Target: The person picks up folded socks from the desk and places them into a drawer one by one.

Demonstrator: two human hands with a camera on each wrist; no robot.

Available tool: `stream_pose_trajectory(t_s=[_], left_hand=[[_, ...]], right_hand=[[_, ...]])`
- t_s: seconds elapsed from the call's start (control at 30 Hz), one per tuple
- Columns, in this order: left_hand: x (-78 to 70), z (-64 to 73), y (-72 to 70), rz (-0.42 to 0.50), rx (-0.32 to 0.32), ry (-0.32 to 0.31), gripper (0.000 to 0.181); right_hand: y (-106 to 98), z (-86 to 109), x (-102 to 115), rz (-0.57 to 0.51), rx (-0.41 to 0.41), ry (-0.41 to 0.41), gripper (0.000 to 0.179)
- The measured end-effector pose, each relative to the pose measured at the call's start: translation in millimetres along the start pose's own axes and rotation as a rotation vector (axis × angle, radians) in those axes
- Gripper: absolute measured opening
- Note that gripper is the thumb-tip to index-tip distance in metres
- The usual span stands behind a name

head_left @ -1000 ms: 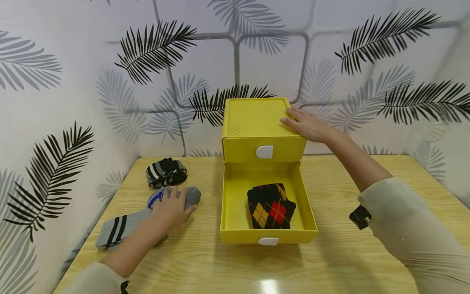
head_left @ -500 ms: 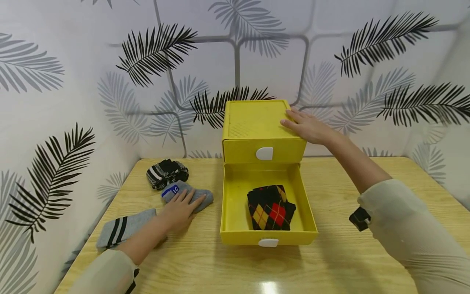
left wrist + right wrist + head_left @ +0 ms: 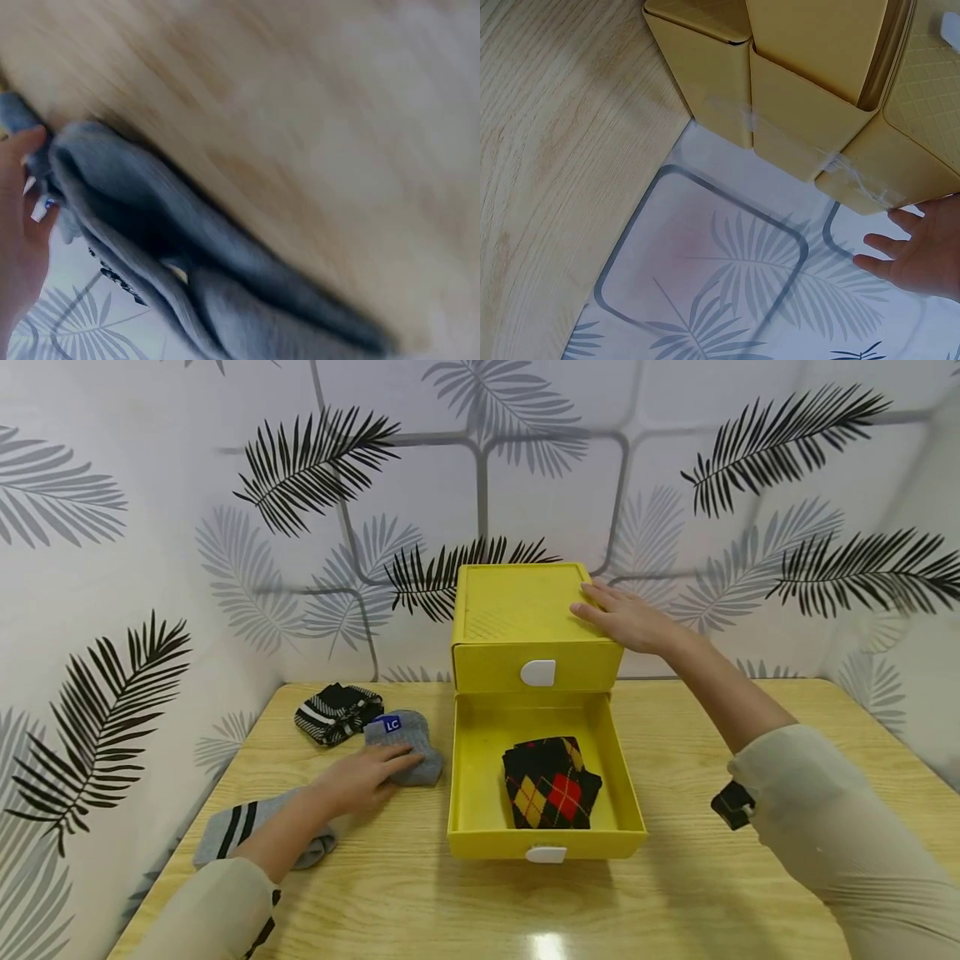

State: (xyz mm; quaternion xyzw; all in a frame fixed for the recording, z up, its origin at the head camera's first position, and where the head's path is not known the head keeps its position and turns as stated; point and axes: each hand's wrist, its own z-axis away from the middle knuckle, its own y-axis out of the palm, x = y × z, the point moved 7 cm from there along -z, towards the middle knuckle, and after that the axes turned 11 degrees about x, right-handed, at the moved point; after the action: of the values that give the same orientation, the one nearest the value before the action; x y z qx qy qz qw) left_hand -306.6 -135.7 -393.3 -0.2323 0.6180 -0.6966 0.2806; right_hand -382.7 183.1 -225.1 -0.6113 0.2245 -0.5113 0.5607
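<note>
Now that the blue-labelled grey sock (image 3: 415, 731) has slid closer to the pulled-out drawer (image 3: 480, 844), it lies just beside it on the tabletop (image 3: 405, 902), not inside; the left hand (image 3: 356, 779) rests on it, fingers nearly straight, the right hand (image 3: 633, 618) likewise on the yellow box (image 3: 517, 602).

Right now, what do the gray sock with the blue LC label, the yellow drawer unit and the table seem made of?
Gray sock: likely matte knit fabric, going by its soft folds; fibre unclear.
Yellow drawer unit: probably plastic with a slight sheen, judging by its thin, moulded-looking walls.
Table: wood or wood-look laminate; pale grain shows, and a bright reflection suggests a glossy finish.
</note>
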Motion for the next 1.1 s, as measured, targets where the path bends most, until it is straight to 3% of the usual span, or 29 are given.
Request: stream_pose_trajectory(t_s=[0.13, 0.27, 0.37, 0.53, 0.8, 1.03, 1.1], left_hand=[[12.9, 4.8, -11.2, 0.327, -0.133, -0.261, 0.033], [23.8, 9.4, -10.3, 0.45, -0.197, -0.482, 0.029], [27.8, 9.5, -5.0, 0.485, -0.165, -0.561, 0.036], [31.3, 6.6, 1.6, 0.514, -0.133, -0.596, 0.045], [38.4, 1.5, 6.1, 0.585, -0.226, -0.643, 0.05], [42.0, -10.5, 5.4, 0.633, -0.171, -0.61, 0.049], [43.6, -12.0, 4.5, 0.686, -0.156, -0.598, 0.048]], right_hand=[[0.0, -0.1, 0.2, 0.004, -0.002, 0.0, 0.072], [-0.5, 0.0, 0.8, 0.001, -0.004, 0.001, 0.072], [-0.4, 0.0, 2.3, -0.005, -0.006, -0.003, 0.072], [-0.3, 0.2, 3.1, -0.013, -0.004, -0.01, 0.072], [1.0, -0.2, 3.2, -0.023, -0.005, -0.018, 0.069], [0.9, 0.6, 2.9, -0.042, -0.002, -0.023, 0.069], [1.0, 0.5, 2.8, -0.046, -0.001, -0.02, 0.069]])
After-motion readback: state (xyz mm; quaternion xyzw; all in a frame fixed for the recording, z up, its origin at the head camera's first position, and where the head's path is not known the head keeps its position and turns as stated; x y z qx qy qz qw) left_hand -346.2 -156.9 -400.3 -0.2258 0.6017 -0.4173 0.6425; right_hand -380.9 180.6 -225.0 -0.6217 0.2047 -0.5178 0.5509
